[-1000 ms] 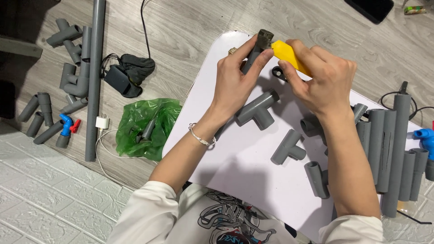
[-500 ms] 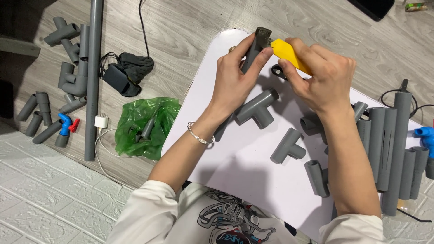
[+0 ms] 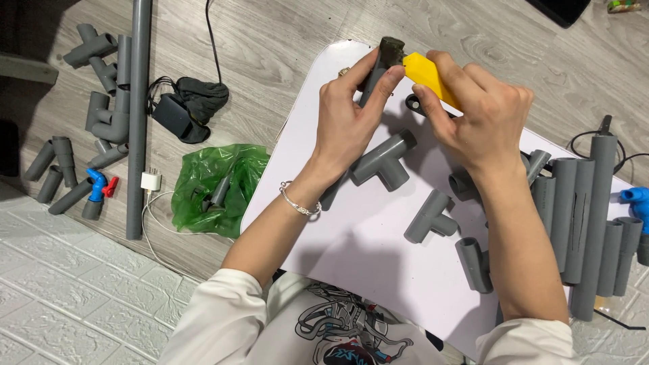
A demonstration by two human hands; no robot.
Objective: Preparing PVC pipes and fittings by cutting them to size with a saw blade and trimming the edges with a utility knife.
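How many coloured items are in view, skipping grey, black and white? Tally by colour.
Yellow: 1, tool in the right hand
Green: 1, plastic bag
Blue: 2, red-handled valve on the left floor, fitting at the right edge
Total: 4

A short grey pipe piece [image 3: 380, 67] with a dark, grimy top end – upright, slightly tilted; a yellow tool [image 3: 430, 78] touches its top from the right.
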